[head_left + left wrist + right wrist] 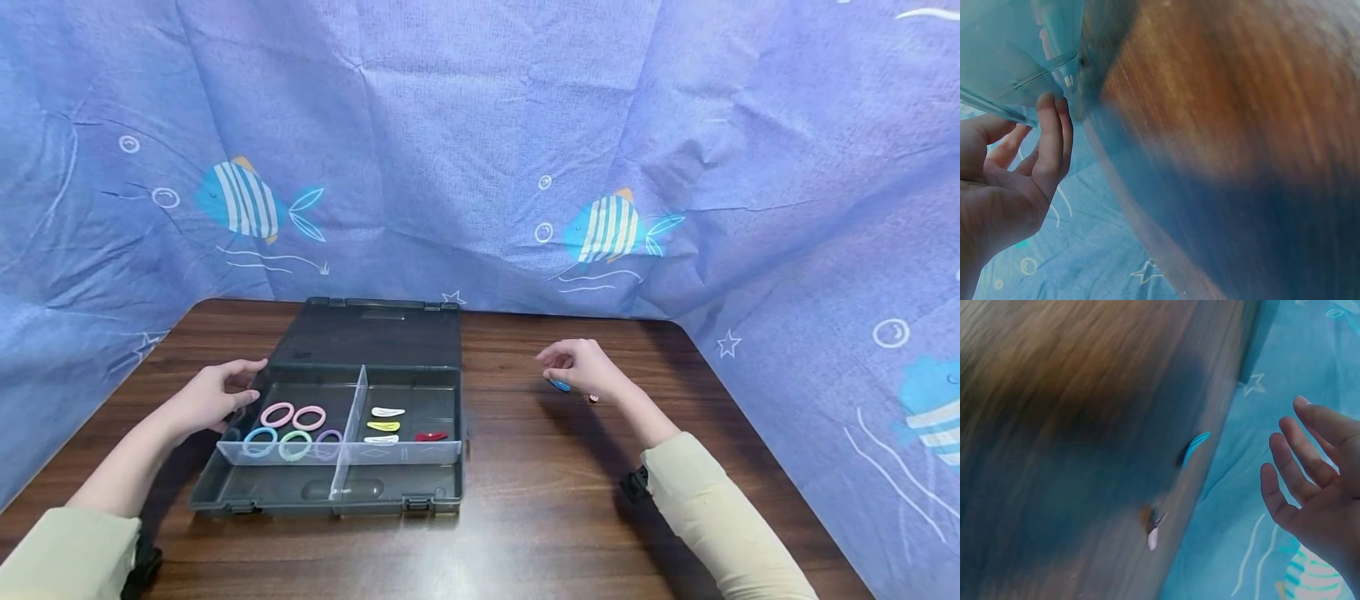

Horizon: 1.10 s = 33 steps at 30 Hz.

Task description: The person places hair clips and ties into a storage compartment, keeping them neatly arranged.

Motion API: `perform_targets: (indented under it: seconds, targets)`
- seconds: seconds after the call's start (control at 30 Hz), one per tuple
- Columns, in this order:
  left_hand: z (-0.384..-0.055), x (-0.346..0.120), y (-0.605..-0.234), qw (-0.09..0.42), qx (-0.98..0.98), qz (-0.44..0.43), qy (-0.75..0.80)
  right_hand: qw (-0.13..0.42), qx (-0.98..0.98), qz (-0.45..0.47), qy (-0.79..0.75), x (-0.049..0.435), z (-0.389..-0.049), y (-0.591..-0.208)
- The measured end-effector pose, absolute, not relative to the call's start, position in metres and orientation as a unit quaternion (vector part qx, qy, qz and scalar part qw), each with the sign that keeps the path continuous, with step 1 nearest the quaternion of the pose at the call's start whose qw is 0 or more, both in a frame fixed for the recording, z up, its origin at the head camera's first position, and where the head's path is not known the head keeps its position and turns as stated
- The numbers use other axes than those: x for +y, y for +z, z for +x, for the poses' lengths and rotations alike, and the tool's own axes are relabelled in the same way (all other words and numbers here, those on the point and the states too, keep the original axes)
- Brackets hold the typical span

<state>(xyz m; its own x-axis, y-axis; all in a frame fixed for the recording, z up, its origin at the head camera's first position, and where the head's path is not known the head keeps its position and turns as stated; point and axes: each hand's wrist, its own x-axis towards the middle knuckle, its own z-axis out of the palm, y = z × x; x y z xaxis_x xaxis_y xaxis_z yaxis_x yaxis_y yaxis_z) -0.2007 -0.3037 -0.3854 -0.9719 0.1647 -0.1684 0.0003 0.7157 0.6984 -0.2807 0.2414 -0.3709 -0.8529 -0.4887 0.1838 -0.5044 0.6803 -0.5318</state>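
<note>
A dark translucent organizer box (210,492) lies on the table with its lid (375,337) folded back. My left hand (198,404) holds its left edge, thumb and fingertips at the rim. Several coloured hair ties (309,407) lie in the back left compartment. In the back right one are two white hair clips, a yellow hair clip (383,427) and a red hair clip (431,437). My right hand (588,367) hovers over the table right of the box, holding nothing, fingers loosely bent. Below it lie a blue hair clip (1195,447) and a pale hair clip (1153,537).
Clear dividers (351,433) split the box into compartments. The brown wooden table (517,467) ends at the back against a blue fish-print cloth (480,167), which also hangs at both sides. Dark straps sit at both sleeves.
</note>
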Motion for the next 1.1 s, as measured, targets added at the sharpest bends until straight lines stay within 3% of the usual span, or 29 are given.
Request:
perform_targets:
  seconds: [0.37,0.77,1.1]
  targets:
    - [-0.202,-0.305,-0.389,0.108,0.919,0.044,0.376,0.003,-0.932,0.228,0.282,0.255,-0.291,-0.389]
    - [-0.201,-0.304,-0.387,0.111,0.917,0.043,0.381,-0.050,-0.945,0.182,0.267,0.258,-0.298,-0.402]
    - [-0.200,-0.304,-0.387,0.109,0.918,0.044,0.379,-0.037,-0.945,0.197,0.259,0.260,-0.304,-0.409]
